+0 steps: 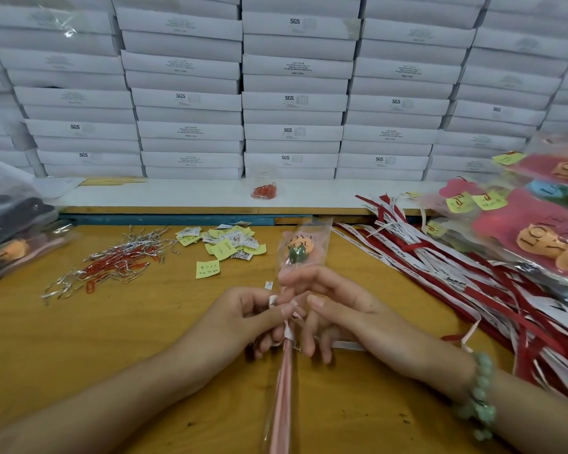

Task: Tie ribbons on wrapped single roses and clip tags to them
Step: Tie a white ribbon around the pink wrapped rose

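- A wrapped rose (300, 249) is held over the middle of the wooden table (79, 355), with its bloom pointed away and its pink stem run back toward the person.
- A white ribbon (288, 332) is pinched against the stem by the curled fingers of the left hand (259, 319).
- The wrapper is clasped from the other side by the bent fingers of the right hand (338, 316).
- Tags (230, 245) and paper clips (118, 260) are scattered to the left, and loose ribbons (440, 263) are heaped to the right.
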Demonstrator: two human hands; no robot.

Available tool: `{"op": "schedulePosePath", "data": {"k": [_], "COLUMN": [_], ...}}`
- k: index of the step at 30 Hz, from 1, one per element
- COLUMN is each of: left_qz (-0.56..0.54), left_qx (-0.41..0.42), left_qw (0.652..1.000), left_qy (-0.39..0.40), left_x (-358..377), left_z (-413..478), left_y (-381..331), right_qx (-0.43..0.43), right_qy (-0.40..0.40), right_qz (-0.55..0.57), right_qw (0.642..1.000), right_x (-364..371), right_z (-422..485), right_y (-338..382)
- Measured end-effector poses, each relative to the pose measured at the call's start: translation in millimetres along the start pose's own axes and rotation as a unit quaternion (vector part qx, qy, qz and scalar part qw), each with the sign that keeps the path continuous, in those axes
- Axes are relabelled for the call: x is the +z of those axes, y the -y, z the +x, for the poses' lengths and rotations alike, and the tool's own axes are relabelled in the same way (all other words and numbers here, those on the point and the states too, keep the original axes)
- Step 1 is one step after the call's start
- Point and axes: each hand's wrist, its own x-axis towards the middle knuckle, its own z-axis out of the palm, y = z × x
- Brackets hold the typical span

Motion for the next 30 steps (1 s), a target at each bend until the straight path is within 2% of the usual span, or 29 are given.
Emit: {"op": "schedulePosePath", "data": {"k": [5, 7, 14, 20, 30], "left_qz": [0.007, -0.006, -0.028, -0.004, -0.081], "left_qx": [-0.002, -0.004, -0.019, -0.006, 0.003], "left_qw": [1.000, 1.000, 0.999, 1.000, 0.996], "left_qy": [0.007, 0.020, 0.034, 0.000, -0.027], "left_x": [-0.7, -1.7, -2.6, -3.2, -9.0], "left_z": [-0.9, -1.3, -2.0, 0.7, 4.5], "left_y": [1.4, 1.4, 2.0, 7.7, 14.0], "right_qx": [-0.031, -0.020, 0.011, 0.028, 0.018], "right_qy": [-0.149, -0.170, -0.108, -0.107, -0.126], "right_qz": [-0.053, -0.057, -0.069, -0.050, -0.008], "right_qw": [0.987, 0.984, 0.992, 0.993, 0.992], "right_x": [-0.7, -2.2, 1.6, 0.9, 0.0], "right_z": [2.8, 3.1, 6.2, 5.4, 3.5], "right_y": [2.9, 2.4, -5.1, -5.7, -3.0]}}
